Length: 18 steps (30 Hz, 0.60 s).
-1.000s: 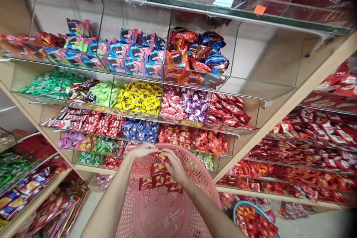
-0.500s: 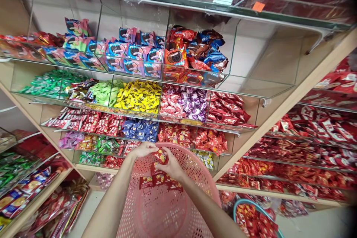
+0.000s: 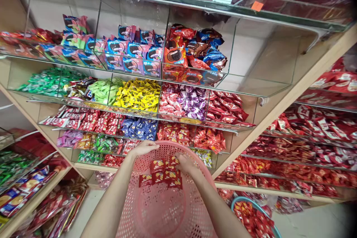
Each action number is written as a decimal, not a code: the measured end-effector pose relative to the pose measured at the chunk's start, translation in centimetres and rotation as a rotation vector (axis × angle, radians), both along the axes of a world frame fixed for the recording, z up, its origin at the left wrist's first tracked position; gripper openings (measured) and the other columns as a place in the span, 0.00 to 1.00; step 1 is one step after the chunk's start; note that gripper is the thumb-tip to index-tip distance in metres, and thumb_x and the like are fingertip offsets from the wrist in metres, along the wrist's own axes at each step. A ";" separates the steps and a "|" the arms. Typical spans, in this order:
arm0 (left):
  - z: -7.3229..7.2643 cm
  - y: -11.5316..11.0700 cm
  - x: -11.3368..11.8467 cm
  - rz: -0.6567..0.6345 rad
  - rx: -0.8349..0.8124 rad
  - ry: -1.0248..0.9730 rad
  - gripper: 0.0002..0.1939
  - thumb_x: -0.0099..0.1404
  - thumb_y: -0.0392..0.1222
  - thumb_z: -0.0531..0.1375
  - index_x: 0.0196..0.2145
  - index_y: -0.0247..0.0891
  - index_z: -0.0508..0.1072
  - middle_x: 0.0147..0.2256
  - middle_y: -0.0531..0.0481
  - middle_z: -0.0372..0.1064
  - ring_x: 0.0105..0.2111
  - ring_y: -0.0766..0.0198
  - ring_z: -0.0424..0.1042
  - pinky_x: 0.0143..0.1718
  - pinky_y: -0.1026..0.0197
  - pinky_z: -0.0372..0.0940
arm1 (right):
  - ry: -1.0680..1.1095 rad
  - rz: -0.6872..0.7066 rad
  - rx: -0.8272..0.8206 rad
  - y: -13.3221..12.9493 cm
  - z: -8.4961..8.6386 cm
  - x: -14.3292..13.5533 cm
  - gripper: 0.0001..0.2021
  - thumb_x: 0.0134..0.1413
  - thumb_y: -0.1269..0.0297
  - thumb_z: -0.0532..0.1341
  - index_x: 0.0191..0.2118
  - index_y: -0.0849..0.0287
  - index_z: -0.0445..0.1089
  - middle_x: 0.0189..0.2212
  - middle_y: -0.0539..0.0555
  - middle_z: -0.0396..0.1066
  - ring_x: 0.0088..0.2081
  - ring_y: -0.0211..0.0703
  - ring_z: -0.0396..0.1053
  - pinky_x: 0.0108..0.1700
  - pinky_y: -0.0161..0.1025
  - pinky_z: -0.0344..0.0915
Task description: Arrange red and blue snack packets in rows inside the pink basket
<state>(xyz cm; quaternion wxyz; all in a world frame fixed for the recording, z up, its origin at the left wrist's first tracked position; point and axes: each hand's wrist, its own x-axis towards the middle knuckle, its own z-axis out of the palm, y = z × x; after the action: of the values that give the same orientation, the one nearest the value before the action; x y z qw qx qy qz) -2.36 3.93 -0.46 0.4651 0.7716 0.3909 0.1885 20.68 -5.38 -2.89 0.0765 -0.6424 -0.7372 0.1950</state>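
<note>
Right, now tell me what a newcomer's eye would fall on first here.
Probably the big pink basket at bottom centre, with the left hand at its far rim and the right hand at the small red packets inside. Next, likely the bright yellow packets heaped mid-shelf, then the orange sticker at upper right.

- Left grip (image 3: 144, 148), between seven and eight o'clock: a bare hand, small and rounded across the back, its finger details too small to make out.
- Right grip (image 3: 187, 164), near six o'clock: a bare hand too, slim in build.
- Left forearm (image 3: 113, 193), at seven o'clock: bare throughout, smooth-sided, slender, narrowing evenly upward.
- Right forearm (image 3: 216, 202), at five o'clock: equally bare, with a matching taper.
</note>
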 end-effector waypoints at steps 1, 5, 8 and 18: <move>0.1 0.0 0.0 0.000 0.004 0.003 0.25 0.52 0.61 0.54 0.23 0.33 0.71 0.20 0.56 0.59 0.23 0.69 0.55 0.26 0.67 0.50 | -0.029 0.009 -0.011 -0.1 -0.1 -0.3 0.22 0.39 0.72 0.62 0.46 0.56 0.64 0.46 0.57 0.66 0.47 0.48 0.64 0.46 0.40 0.59; 0.1 -0.1 0.1 0.015 0.009 0.017 0.26 0.51 0.63 0.54 0.23 0.33 0.72 0.19 0.55 0.61 0.24 0.68 0.57 0.26 0.67 0.50 | -0.116 0.035 -0.001 -0.4 -0.5 -1.7 0.20 0.42 0.73 0.60 0.46 0.57 0.63 0.46 0.58 0.65 0.46 0.48 0.66 0.44 0.40 0.60; -0.1 0.1 0.0 0.025 0.012 0.021 0.26 0.50 0.63 0.54 0.26 0.34 0.73 0.21 0.54 0.64 0.26 0.66 0.60 0.27 0.66 0.52 | -0.193 0.055 -0.011 -0.6 -0.5 -2.3 0.20 0.42 0.74 0.61 0.45 0.58 0.64 0.45 0.60 0.65 0.43 0.50 0.67 0.41 0.40 0.62; -0.8 0.5 -0.1 0.010 0.001 0.019 0.25 0.52 0.61 0.54 0.27 0.33 0.74 0.24 0.53 0.67 0.27 0.66 0.61 0.28 0.67 0.53 | -0.340 -0.019 -0.022 -0.7 0.8 -2.7 0.19 0.41 0.68 0.64 0.43 0.59 0.65 0.46 0.60 0.63 0.39 0.50 0.70 0.38 0.40 0.64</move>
<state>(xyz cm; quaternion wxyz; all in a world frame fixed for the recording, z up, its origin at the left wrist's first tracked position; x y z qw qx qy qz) -2.47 4.41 -1.29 0.4602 0.7716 0.3989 0.1835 17.96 -6.06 -2.14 -0.0545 -0.6739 -0.7312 0.0906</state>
